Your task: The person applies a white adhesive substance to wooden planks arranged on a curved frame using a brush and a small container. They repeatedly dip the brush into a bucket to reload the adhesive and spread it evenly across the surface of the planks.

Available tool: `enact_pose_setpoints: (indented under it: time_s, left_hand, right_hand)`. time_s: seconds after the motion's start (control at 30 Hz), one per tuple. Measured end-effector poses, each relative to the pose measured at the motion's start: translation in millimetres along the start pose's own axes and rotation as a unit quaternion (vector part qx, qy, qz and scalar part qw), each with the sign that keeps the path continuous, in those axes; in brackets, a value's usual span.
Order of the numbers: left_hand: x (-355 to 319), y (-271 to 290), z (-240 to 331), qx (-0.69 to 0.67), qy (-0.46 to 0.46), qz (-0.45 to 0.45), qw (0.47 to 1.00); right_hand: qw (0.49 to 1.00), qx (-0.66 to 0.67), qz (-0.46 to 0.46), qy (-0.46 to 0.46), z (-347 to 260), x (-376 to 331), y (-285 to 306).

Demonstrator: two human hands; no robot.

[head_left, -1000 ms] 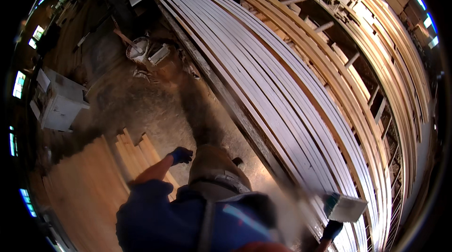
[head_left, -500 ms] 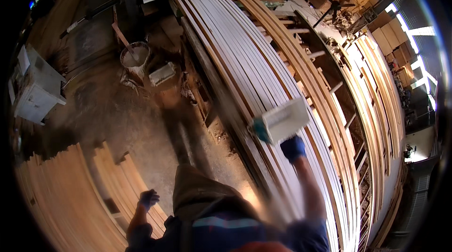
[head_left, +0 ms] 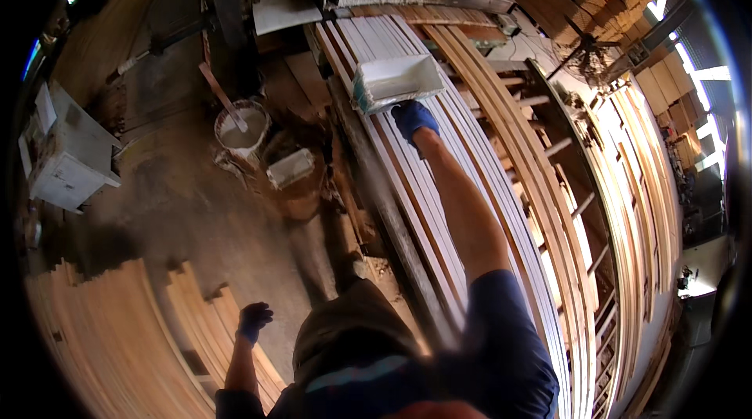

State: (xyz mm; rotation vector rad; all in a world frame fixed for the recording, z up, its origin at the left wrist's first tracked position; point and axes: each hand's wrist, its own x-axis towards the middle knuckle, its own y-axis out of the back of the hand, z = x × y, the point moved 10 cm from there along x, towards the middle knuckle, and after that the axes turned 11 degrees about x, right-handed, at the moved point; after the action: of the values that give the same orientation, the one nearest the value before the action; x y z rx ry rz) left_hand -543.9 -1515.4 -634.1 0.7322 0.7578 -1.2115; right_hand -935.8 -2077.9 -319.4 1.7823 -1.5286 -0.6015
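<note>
My right hand (head_left: 414,121), in a blue glove, is closed on the near side of a white, open-topped trough-like box (head_left: 395,84), its left end marked with teal. The box rests over a row of long white-coated wooden strips (head_left: 446,184), toward their far end. Bare brown wood shows on some strips between the white ones. My left hand (head_left: 254,319), also in a dark blue glove, hangs at my left side with fingers loosely bent and slightly apart. It holds nothing and is nearest a stack of bare wooden boards (head_left: 205,313).
A bucket of whitish liquid (head_left: 243,128) with a stick in it stands left of the rack, beside a small white block-shaped container (head_left: 291,168). A white cabinet (head_left: 70,149) is at far left. Bare strips (head_left: 517,137) lie right of the white ones; a fan (head_left: 587,51) stands beyond.
My right hand has pushed the box forward along the white strips, away from me, with the arm now stretched out. My left hand still hangs by my side.
</note>
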Motion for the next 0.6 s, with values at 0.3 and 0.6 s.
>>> enact_pose_setpoints:
  time_s: [0.3,0.6]
  left_hand:
    - [16,20,-9,0.051,0.126,0.022,0.990]
    - [81,70,31,0.042,0.128,-0.001,0.991]
  right_hand:
    - [0.994,-0.039,-0.094,-0.036,54,-113,-2]
    - [0.993,-0.032,-0.072,-0.083,0,71,-63]
